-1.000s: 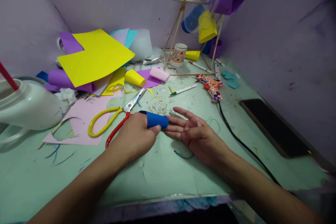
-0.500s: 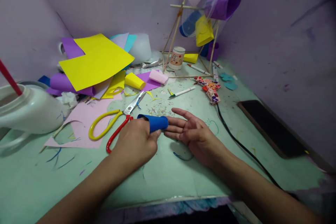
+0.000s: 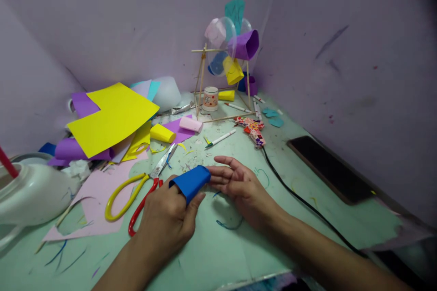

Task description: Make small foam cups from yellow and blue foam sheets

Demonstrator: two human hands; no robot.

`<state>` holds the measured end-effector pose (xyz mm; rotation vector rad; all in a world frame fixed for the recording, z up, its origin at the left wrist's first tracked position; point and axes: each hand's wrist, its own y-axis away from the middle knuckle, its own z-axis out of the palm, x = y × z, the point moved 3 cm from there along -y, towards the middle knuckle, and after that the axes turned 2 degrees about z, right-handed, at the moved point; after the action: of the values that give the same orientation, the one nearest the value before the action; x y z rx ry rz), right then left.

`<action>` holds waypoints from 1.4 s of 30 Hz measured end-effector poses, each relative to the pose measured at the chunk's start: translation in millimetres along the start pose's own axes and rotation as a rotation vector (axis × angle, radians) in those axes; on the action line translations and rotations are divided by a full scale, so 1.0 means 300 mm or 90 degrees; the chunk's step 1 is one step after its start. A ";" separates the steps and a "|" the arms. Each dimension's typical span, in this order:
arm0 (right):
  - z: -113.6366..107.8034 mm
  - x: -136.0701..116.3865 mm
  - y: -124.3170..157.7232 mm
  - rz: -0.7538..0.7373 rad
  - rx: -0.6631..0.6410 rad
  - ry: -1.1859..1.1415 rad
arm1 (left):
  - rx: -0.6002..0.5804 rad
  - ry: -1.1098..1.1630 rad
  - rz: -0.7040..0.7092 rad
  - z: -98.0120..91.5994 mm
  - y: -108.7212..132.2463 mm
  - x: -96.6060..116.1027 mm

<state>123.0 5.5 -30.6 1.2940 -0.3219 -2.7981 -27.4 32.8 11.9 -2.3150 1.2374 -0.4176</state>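
My left hand is closed on a rolled blue paper tube, which sits over its fingers and tilts up off the green table. My right hand lies open, palm up, its fingertips touching the tube's right end. Scissors with one yellow and one red handle rest just left of my left hand. At the back stands a stick frame carrying paper cups in purple, yellow, pink and teal.
Yellow, purple and pink paper sheets are piled at the left, with yellow and pink rolls beside them. A white jug sits at far left. A patterned glue gun with a black cord, a dark phone, pens and a small cup lie behind.
The view has tilted upward, showing more of the wall and the stick frame. My left hand has lifted the blue tube so it tilts up; my right hand stays open beside it.
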 end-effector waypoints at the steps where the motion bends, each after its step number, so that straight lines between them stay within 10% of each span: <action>1: -0.001 0.001 0.000 0.001 -0.001 0.001 | -0.001 -0.008 0.002 0.001 0.000 0.002; 19: -0.024 -0.043 -0.025 -0.097 0.174 0.127 | 0.181 -0.157 0.169 -0.091 0.011 0.022; 32: -0.005 -0.018 -0.033 -0.043 0.092 0.190 | 0.154 0.051 0.103 -0.041 -0.001 0.031; 42: 0.008 -0.009 -0.012 -0.293 -0.009 0.577 | 0.151 0.003 0.195 -0.026 0.023 0.059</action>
<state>123.0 9.7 -27.7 2.6777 0.0572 -2.1071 -26.1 12.6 15.5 -1.8913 1.4321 -0.4363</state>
